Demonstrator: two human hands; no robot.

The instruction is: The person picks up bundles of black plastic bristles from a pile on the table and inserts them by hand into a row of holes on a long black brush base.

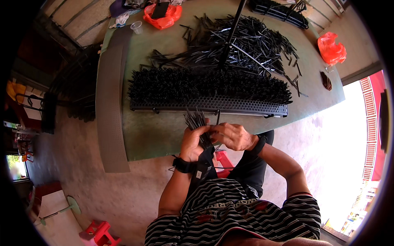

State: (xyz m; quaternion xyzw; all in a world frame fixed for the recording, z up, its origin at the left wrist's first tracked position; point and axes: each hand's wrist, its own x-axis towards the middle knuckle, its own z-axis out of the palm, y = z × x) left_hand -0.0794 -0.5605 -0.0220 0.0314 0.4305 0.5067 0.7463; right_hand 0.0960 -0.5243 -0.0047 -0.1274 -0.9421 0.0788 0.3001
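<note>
A bundle of thin black strips [196,119] fans upward out of my left hand [193,141], whose fingers are wrapped round it. Beside it my right hand [233,136] is closed in a pinch, its fingertips touching or almost touching the bundle. One slim black strip [218,117] rises from the right fingertips toward the table. Just beyond both hands lies a long perforated black rack [205,103], densely filled with upright black strips [205,85]. My right fingers partly hide the lower bundle.
A big loose heap of black strips [254,41] covers the green table [152,135] behind the rack. A dark rod [232,37] stands over it. A grey perforated panel [111,102] lies along the left edge. Red bags [331,48] and a clear cup [136,27] sit near the edges.
</note>
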